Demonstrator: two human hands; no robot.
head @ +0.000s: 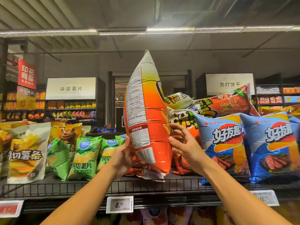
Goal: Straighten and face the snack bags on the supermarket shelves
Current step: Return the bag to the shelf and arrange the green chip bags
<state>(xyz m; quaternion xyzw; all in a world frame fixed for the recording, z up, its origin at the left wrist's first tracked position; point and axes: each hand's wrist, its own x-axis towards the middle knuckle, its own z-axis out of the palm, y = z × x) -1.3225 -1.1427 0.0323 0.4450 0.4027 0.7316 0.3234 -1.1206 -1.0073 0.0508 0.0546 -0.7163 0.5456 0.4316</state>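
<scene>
A tall orange snack bag (151,114) stands upright and edge-on over the top shelf (97,187), its printed back panel turned to the left. My left hand (123,155) grips its lower left side, thumb on the back panel. My right hand (181,142) is at the bag's lower right edge with fingers spread and slightly bent; its thumb touches the bag. More orange bags (183,164) lie flat behind its base. Two blue bags (225,143) (274,146) stand facing front on the right. Green bags (84,158) lean on the left.
Yellow and white fries bags (26,151) fill the shelf's far left. A loose pile of bags (211,104) leans behind the blue ones. Price tags (119,204) hang on the shelf's front rail. Further bags show on the shelf below, and other aisles stand beyond.
</scene>
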